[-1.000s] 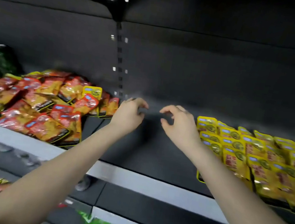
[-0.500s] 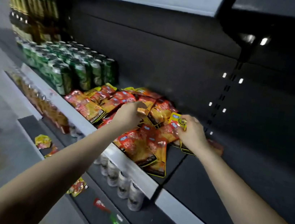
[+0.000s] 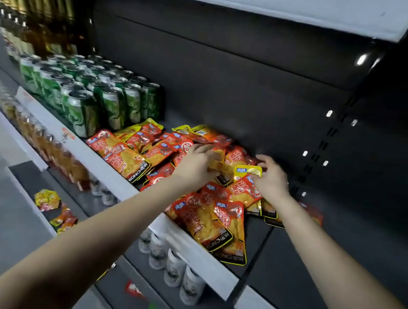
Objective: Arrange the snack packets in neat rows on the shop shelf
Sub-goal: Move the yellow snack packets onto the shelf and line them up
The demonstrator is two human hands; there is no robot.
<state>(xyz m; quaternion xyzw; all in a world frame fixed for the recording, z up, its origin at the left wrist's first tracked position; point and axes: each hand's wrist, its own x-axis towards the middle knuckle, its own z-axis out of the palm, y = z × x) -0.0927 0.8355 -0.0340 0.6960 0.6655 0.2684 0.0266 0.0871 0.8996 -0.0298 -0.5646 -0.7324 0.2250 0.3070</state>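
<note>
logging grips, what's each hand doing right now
Left hand: grips an orange foil snack packet in the pile.
Right hand: pinches a small yellow foil packet.

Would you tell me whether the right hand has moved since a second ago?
Yes: the right hand went leftwards, from right of the slotted upright to left of it.

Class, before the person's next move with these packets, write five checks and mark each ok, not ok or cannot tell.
1. Pinch of right hand on yellow packet: ok.
2. Grip of left hand in pile: cannot tell.
3. Neat rows in pile: not ok, heaped.
4. Are front packets behind shelf lip: not ok, overhanging.
5. Room on bare shelf to the right: ok.
</note>
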